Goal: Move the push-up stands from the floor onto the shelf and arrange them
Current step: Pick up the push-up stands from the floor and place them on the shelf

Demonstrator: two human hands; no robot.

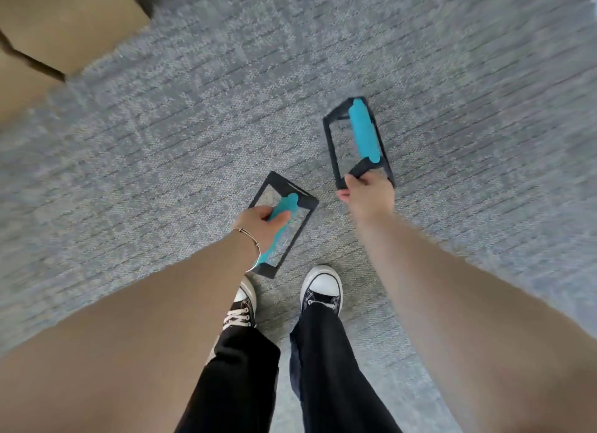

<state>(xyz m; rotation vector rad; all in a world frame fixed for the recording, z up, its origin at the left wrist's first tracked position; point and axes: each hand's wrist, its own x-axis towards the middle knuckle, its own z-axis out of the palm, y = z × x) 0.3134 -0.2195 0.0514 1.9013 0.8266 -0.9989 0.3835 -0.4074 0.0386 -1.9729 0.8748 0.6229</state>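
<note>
Two push-up stands with black frames and turquoise grip bars are over the grey carpet, just ahead of my feet. My left hand (263,227) is wrapped around the turquoise bar of the nearer stand (290,203). My right hand (366,190) grips the near black end of the farther stand (360,128), whose turquoise bar points away from me. Whether either stand is off the floor is unclear because of motion blur. No shelf is recognisable.
Grey patterned carpet (161,158) covers the floor. A tan wooden furniture piece (64,25) with a dark gap fills the upper left corner. My two black-and-white sneakers (321,287) and dark trousers stand directly below the stands.
</note>
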